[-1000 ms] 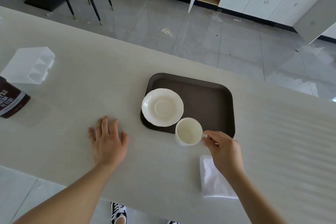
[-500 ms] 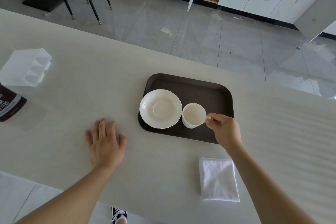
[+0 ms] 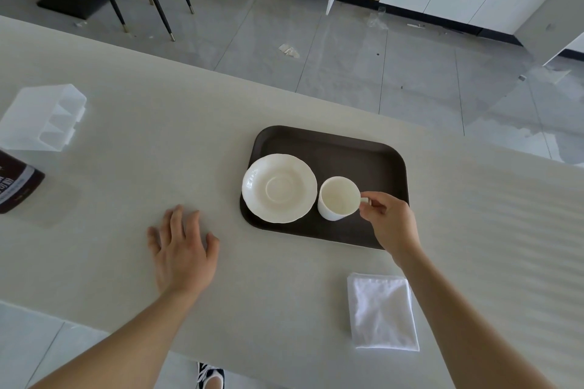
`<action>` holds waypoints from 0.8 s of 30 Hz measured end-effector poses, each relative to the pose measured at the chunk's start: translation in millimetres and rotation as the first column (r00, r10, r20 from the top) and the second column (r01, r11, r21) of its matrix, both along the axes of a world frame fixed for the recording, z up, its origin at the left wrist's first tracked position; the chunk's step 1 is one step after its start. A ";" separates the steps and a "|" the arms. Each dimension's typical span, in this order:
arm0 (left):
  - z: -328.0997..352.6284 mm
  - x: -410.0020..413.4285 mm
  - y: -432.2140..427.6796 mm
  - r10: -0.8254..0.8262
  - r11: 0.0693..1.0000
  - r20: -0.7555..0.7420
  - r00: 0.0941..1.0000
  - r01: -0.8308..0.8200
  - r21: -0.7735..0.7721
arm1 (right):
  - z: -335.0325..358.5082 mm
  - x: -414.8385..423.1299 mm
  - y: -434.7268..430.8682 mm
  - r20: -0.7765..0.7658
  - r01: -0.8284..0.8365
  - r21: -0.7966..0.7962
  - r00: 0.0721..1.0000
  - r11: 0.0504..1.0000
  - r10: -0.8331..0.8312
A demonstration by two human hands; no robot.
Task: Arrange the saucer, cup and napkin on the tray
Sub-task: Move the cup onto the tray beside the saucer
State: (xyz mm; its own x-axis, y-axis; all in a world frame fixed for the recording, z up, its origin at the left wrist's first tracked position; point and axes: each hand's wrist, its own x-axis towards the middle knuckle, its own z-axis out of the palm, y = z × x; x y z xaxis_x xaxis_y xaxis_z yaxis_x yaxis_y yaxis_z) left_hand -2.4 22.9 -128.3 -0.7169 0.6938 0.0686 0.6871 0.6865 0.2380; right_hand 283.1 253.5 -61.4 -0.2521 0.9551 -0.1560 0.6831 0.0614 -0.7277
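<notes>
A dark brown tray (image 3: 347,148) lies on the pale table. A white scalloped saucer (image 3: 279,188) rests on the tray's left half. Just right of it an empty white cup (image 3: 338,198) stands upright on the tray, beside the saucer and not on it. My right hand (image 3: 390,224) pinches the cup's handle from the right. My left hand (image 3: 183,248) lies flat on the table left of the tray, fingers spread, holding nothing. A folded white napkin (image 3: 382,311) lies on the table below the tray's right corner.
A clear plastic organiser (image 3: 42,117) and a dark brown bottle (image 3: 15,189) sit at the table's left edge. The table's near edge (image 3: 79,322) runs below my left forearm. Beyond the far edge are a tiled floor, a chair and open white cabinets.
My right hand carried the cup from the table's surface in front of the tray onto the tray, setting it right of the saucer. The left hand stayed flat.
</notes>
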 end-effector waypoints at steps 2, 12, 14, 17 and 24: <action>0.3 0.2 0.0 -0.002 1.000 0.001 1.000 0.002 -0.004 | -0.4 -0.1 -0.7 0.008 0.001 0.004 1.000 1.000 -0.002; -2.1 -1.2 -0.5 -0.009 1.000 -0.005 1.000 0.008 -0.016 | 11.9 13.8 -10.2 -0.045 0.077 -0.065 0.996 0.995 -0.080; -2.6 -1.7 -0.9 -0.009 1.000 -0.003 1.000 0.009 -0.018 | 16.1 22.7 -18.7 -0.041 0.101 -0.046 0.994 0.994 -0.103; -2.4 -1.7 -1.1 -0.009 1.000 -0.002 1.000 0.009 -0.016 | 20.2 42.0 -38.9 -0.015 0.130 -0.001 0.991 0.991 -0.130; 0.9 0.1 -0.9 -0.011 1.000 0.006 1.000 0.011 -0.009 | 18.5 93.5 -92.0 0.313 0.092 0.070 0.943 0.993 -0.110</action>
State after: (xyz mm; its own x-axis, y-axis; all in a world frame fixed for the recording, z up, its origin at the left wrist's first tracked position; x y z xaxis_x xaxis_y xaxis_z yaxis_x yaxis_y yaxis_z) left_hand -2.3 21.9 -127.4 -0.7095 0.7024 0.0579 0.6934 0.6810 0.2355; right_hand 376.6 161.5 -42.9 -0.1000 0.9821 -0.1593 0.8818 0.0133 -0.4714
